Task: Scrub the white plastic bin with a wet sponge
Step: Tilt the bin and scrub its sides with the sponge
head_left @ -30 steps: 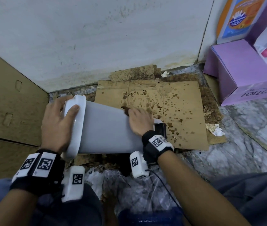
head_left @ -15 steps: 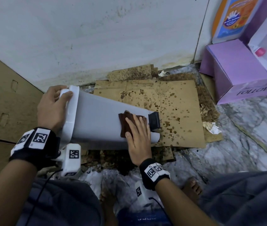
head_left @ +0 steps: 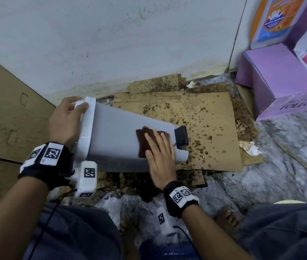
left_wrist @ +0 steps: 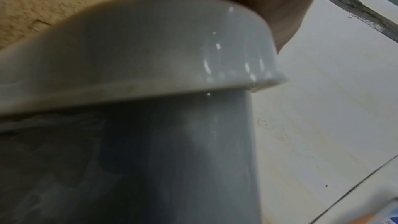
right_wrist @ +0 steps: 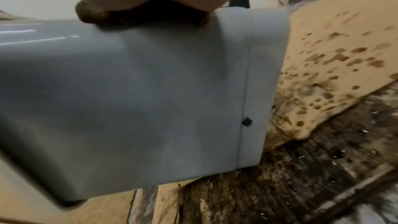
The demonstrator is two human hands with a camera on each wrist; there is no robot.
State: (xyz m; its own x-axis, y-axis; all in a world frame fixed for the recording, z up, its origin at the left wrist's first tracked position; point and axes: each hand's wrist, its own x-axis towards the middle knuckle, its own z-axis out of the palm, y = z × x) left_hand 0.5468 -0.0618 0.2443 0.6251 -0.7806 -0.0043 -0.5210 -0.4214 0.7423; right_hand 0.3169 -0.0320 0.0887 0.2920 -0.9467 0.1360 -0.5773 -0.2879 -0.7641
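Observation:
The white plastic bin (head_left: 115,136) lies tipped on its side over stained cardboard, its lid end to the left and its base with a black pedal (head_left: 181,136) to the right. My left hand (head_left: 64,122) grips the lid rim (left_wrist: 150,54), thumb curled over the edge. My right hand (head_left: 160,156) lies flat with straight fingers and presses a dark brown sponge (head_left: 143,141) onto the bin's upper side near the base. In the right wrist view the sponge (right_wrist: 137,16) is squashed under my palm against the bin wall (right_wrist: 150,91).
Spotted, wet cardboard (head_left: 201,124) covers the floor under the bin. A white wall (head_left: 111,44) stands behind, a brown cardboard panel (head_left: 8,113) to the left, a purple box (head_left: 280,81) at the right. Marble floor (head_left: 280,166) and my bare foot (head_left: 225,218) are nearby.
My right hand has turned from curled at the bin's top edge to flat on its side, sliding the sponge toward me. The bin has tilted, its lid end higher.

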